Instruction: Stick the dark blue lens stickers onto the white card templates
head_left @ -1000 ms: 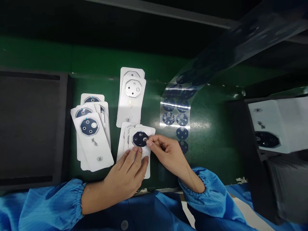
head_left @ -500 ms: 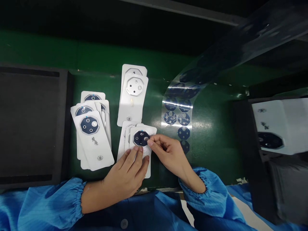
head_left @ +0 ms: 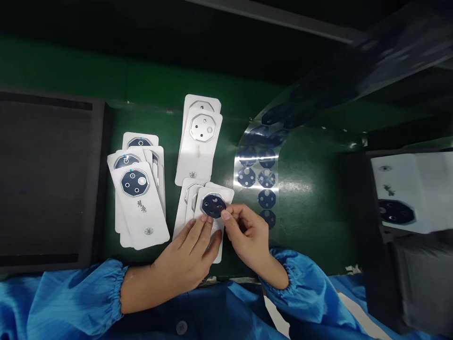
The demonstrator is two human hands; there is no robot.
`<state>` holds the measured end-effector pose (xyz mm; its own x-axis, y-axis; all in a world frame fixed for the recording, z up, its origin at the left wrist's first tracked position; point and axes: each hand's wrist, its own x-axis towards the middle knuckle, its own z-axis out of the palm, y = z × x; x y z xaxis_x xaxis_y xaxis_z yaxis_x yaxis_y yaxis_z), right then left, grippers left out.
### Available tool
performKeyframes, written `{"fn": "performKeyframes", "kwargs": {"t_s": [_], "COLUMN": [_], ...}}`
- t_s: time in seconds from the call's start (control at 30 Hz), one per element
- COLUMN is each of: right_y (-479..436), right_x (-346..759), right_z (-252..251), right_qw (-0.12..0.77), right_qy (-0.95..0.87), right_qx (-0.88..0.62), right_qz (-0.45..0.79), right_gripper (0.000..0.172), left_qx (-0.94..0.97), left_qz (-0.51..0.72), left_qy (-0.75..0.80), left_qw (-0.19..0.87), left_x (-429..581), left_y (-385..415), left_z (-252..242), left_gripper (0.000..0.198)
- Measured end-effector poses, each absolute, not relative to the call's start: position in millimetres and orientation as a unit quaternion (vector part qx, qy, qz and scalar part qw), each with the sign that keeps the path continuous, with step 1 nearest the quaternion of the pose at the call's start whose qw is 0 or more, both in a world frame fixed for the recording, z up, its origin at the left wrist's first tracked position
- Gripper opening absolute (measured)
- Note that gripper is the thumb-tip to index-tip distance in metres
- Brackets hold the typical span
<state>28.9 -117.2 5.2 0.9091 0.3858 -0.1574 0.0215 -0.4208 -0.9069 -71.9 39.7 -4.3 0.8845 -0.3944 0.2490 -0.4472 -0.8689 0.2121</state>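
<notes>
In the middle front, a white panel (head_left: 223,194) with rounded corners lies on top of several others. Over its octagonal area sits a dark blue octagonal sticker (head_left: 213,205) with round holes, its right edge slightly raised. My right hand (head_left: 249,233) pinches that edge between thumb and forefinger, its other fingers curled. My left hand (head_left: 189,257) rests on the panel with outstretched fingers, the fingertips just below the sticker. Whether the sticker's left part touches the panel I cannot tell.
At the left lie white panels with blue octagons (head_left: 154,212) beside a black tray (head_left: 46,179). Farther back is a pile with silver octagons (head_left: 198,156). A clear strip of blue stickers (head_left: 247,178) curves away right. More panels (head_left: 399,184) lie at the far right.
The sticker's right edge is now lifted a little, with my right fingertips slightly farther right. My left hand stays on the panel. The whole view has shifted slightly.
</notes>
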Motion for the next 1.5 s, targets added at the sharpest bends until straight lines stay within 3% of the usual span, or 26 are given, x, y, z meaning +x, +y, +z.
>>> {"fn": "performKeyframes", "kwargs": {"t_s": [0.3,0.57,1.5], "right_y": [-123.8,-113.0,-110.7], "right_x": [20.9,31.0,40.1], "right_z": [2.8,10.0,17.2], "right_qw": [0.52,0.529,0.52], "right_qy": [-0.137,-0.122,-0.089], "right_qx": [-0.842,-0.825,-0.825], "right_qz": [0.037,0.154,0.201], "right_gripper": [0.013,0.016,0.017], "left_qx": [0.964,0.964,0.962], "left_qz": [0.085,0.096,0.073], "left_qy": [-0.22,-0.213,-0.224], "left_qw": [0.124,0.128,0.135], "left_x": [-71.6,-71.5,-70.0], "left_y": [39.3,38.7,39.3], "left_z": [-1.9,-3.5,-3.0], "left_gripper": [0.053,0.054,0.053]}}
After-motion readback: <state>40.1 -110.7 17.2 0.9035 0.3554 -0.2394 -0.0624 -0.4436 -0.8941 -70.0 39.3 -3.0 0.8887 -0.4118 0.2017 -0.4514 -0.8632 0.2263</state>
